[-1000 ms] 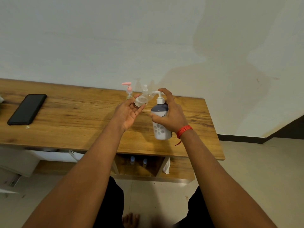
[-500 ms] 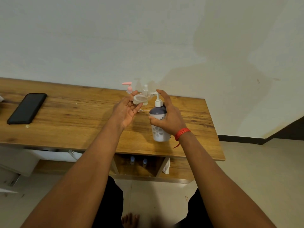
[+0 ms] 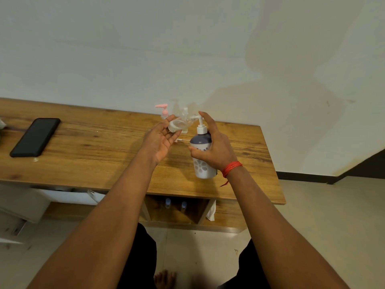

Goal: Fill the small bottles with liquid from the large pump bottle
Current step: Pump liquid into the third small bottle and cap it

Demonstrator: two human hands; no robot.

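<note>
While the left hand [image 3: 160, 140] lies palm-up, fingertips [image 3: 171, 118] holding a small clear bottle [image 3: 178, 124] tilted sideways, the right hand [image 3: 215, 152] wraps the large pump bottle [image 3: 203, 164], forefinger atop its white pump [image 3: 200, 123]. The small bottle's mouth sits at the nozzle [image 3: 195, 117], just left of that grip. The flower-printed pump bottle stands on the wooden table [image 3: 93, 155].

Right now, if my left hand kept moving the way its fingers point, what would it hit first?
Probably the pump spout of the large pump bottle: your left hand holds the small clear bottle with its mouth at that spout. Depth is hard to judge.
</note>
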